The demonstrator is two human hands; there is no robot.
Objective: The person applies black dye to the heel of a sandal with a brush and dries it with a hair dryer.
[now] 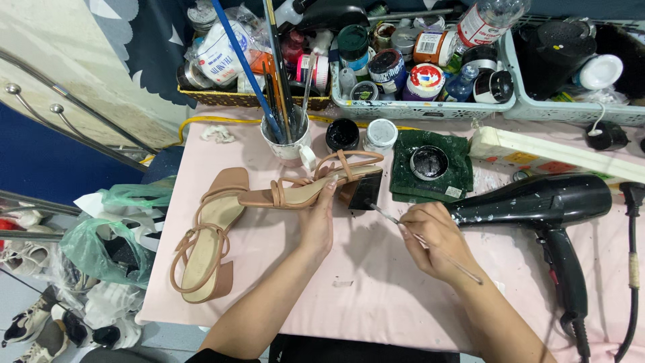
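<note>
From the head view, the left hand [317, 225] lies on the tan strappy block-heeled sandal [306, 189], fingers closed over its sole and pressing it on its side against the pink paint-spotted worktop [376, 296]. The dark underside of the heel [366, 191] faces toward the right hand [435, 240]. That hand is clamped on a thin metal-handled brush [430, 245] in a pen grip, and the brush tip sits just beside the lower edge of the heel.

To do this stroke well, I judge that the left hand must keep the shoe from rolling — the heel face should stay turned to the brush. The strokes are better short and light, with only the tip, so that no colour creeps onto the tan side of the heel.

A second matching sandal [205, 245] lies to the left, well apart. An open round tin of black paint on green cloth [428, 163] waits near the brush hand, and a black hair dryer [537, 202] lies just beside it — the wrist should not knock it.
</note>
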